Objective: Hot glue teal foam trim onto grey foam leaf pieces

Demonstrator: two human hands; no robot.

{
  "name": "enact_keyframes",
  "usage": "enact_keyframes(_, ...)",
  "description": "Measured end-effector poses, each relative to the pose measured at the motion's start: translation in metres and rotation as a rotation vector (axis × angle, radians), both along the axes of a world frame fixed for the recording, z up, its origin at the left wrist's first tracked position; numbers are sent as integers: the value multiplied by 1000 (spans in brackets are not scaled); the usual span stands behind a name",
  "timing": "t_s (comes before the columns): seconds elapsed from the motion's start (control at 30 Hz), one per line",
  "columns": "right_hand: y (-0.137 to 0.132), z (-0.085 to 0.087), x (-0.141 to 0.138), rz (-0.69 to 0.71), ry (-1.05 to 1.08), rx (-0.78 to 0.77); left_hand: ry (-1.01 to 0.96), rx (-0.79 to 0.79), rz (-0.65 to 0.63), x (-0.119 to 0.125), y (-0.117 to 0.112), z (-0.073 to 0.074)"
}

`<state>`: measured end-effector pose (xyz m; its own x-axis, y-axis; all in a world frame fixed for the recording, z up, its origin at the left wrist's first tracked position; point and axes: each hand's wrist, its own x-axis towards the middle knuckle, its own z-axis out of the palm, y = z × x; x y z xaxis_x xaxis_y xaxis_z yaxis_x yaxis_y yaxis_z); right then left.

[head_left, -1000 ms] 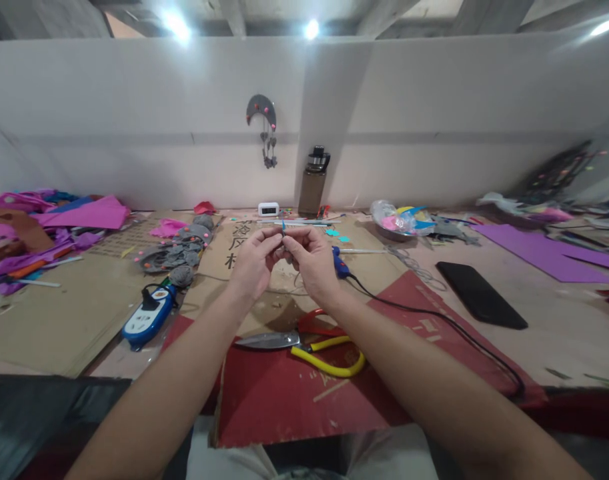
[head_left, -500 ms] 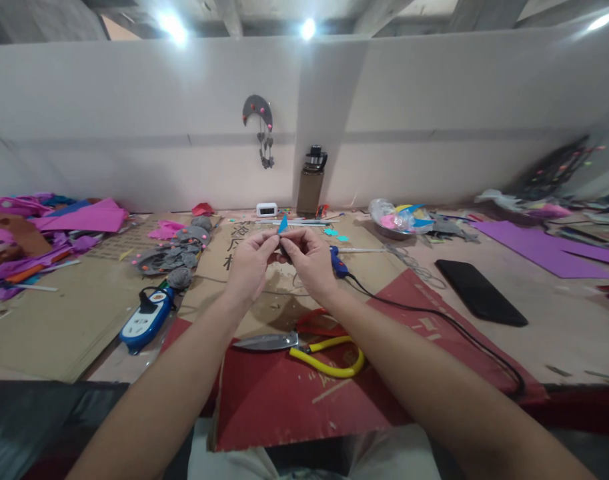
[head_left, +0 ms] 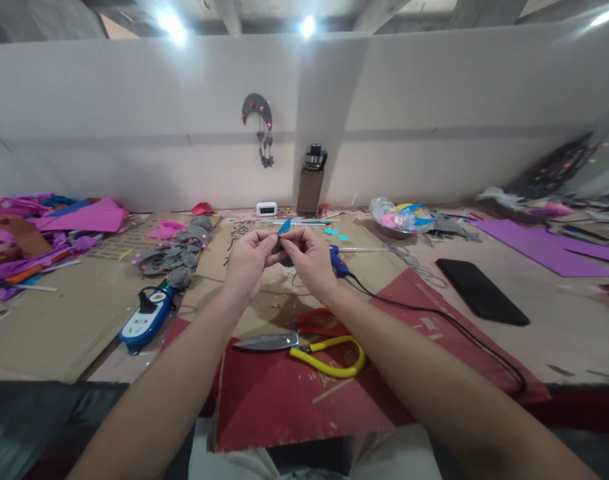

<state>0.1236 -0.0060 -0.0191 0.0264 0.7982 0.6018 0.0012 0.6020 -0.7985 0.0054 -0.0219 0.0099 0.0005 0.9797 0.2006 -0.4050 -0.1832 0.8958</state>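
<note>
My left hand [head_left: 247,259] and my right hand [head_left: 311,259] meet above the cardboard mat, fingertips pinched together on one small craft piece. A blue pointed scrap [head_left: 284,227] sticks up from between the fingertips, with a dark grey bit just under it. Both hands are closed in a pinch. A blue glue gun [head_left: 338,261] lies right behind my right hand, its black cord [head_left: 434,317] trailing to the right. Yellow-handled scissors [head_left: 304,345] rest on the red sheet [head_left: 304,400] below my wrists.
A blue-white power strip [head_left: 147,319] sits left of my left forearm. Grey felt pieces [head_left: 177,250] and pink scraps [head_left: 44,227] lie at left. A brown bottle [head_left: 311,181], a small clock [head_left: 267,209], a bowl of scraps [head_left: 397,220], a black phone [head_left: 481,300] and purple sheets [head_left: 549,250] are further back and right.
The blue scrap has turned and risen a little between my fingertips, showing more of its face. Both hands stay in nearly the same place.
</note>
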Motion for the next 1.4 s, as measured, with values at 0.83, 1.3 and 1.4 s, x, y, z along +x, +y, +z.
enact_keyframes(0.83, 8, -7, 0, -6, -17, -162, -16, 9, 248, -31, 34, -8)
enact_keyframes(1.3, 5, 4, 4, 392, 322, -368, -214, -77, 307, -48, 52, -11)
enact_keyframes(1.4, 4, 2, 10, 518, 231, -418, -223, -78, 300, -47, 53, -12)
